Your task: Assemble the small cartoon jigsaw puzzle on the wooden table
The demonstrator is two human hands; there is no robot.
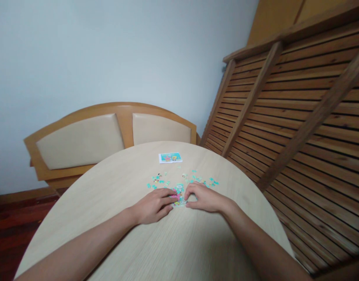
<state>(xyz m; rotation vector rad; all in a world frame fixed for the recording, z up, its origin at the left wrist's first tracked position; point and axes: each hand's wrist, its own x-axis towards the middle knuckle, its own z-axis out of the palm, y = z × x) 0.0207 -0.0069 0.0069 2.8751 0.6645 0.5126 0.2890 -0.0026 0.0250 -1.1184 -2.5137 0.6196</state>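
Observation:
A partly joined jigsaw puzzle (pixel 181 196) with pink, yellow and teal print lies flat on the table between my two hands. My left hand (pixel 156 205) rests on its left side, fingers stretched out and lying flat over the pieces. At the puzzle's right edge, my right hand (pixel 201 197) has thumb and index finger curved into a pinch on a puzzle piece, mostly hidden by the fingertips. Loose puzzle pieces (pixel 156 181), mostly teal, are scattered just beyond the left hand. More loose pieces (pixel 213 182) lie beyond the right hand.
A small picture card (pixel 170 157) with a teal print lies farther back on the round wooden table (pixel 117 175). Behind the table stands a padded headboard (pixel 82 140) against the wall. A slatted wooden panel (pixel 284 117) leans at the right.

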